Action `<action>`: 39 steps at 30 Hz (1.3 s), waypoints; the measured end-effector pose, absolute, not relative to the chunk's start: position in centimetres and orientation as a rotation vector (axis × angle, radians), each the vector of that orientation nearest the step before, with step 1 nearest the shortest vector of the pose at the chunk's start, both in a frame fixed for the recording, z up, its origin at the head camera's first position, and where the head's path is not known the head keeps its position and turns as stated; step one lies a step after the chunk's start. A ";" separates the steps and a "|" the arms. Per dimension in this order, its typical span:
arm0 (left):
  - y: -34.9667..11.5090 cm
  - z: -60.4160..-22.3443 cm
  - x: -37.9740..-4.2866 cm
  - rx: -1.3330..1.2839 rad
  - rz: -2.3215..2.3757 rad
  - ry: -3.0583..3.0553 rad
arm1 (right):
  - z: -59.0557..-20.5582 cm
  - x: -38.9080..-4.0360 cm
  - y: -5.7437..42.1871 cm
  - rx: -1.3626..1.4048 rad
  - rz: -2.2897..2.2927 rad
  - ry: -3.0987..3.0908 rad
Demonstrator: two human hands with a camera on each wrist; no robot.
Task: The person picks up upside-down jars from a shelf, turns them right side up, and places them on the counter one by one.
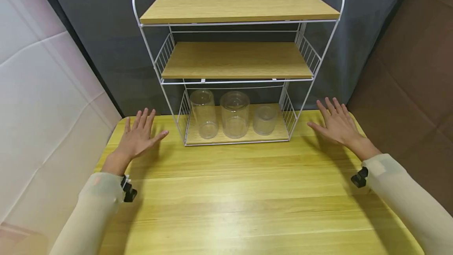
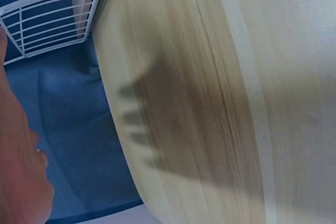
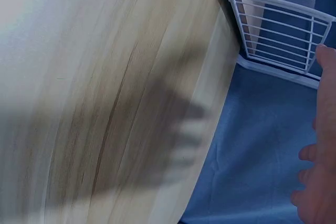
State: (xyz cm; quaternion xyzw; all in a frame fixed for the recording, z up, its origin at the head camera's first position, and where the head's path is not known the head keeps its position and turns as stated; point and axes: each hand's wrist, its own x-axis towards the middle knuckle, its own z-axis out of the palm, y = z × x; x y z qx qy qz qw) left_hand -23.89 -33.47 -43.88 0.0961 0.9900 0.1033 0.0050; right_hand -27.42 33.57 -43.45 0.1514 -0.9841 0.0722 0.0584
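My left hand [image 1: 136, 139] is held above the table to the left of the shelf rack, its fingers spread and nothing in it. On the other side, my right hand [image 1: 336, 125] hovers with straight fingers, also holding nothing. Between them stands a white wire rack [image 1: 237, 143] with wooden boards on three levels. Its bottom level bears a tall clear jar [image 1: 203, 109], a wider clear jar [image 1: 235, 113] and a short clear jar [image 1: 265, 120]. Each wrist view shows part of a hand at the edge and its shadow on the wood.
The rack's middle board [image 1: 237, 60] and top board [image 1: 238, 6] have wire rails around them. A light wooden table [image 1: 226, 192] spreads in front. Behind hangs a dark grey cloth [image 1: 99, 23]; a white panel [image 1: 42, 89] borders the left, a brown one [image 1: 407, 89] the right.
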 end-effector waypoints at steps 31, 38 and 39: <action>-30.5 -43.2 -20.1 0.739 0.577 3.454 | -42.7 -23.6 30.6 0.693 0.385 -2.352; -28.8 -42.5 -19.2 1.002 0.618 3.587 | -41.6 -22.7 29.1 0.742 0.424 -2.179; -28.6 -42.4 -19.1 1.040 0.636 3.595 | -41.4 -22.6 28.9 0.747 0.427 -2.162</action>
